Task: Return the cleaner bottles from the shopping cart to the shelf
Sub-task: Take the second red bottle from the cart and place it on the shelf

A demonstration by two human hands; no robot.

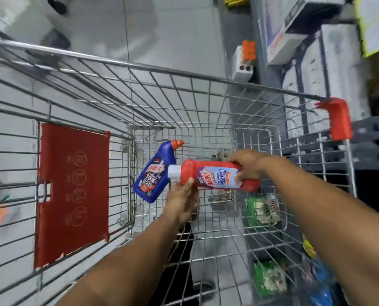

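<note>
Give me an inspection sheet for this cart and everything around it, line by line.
Surface: wire shopping cart, red flap on its left wall.
Job's things: red bottle held sideways above the cart floor, white cap pointing left; blue bottle lying in the cart's far left corner.
Clutter: green packets seen through the cart's right side.
Hands: right hand grips the red bottle's body; left hand touches it near the neck.
Cables: nothing seen.
Surroundings: tiled floor; shelf with white boxes at right.

I'm in a shop aisle: my wire shopping cart [184, 89] stands on pale floor tiles [173, 29], with shelving [369, 138] of boxed goods [338, 62] just right of it.
</note>
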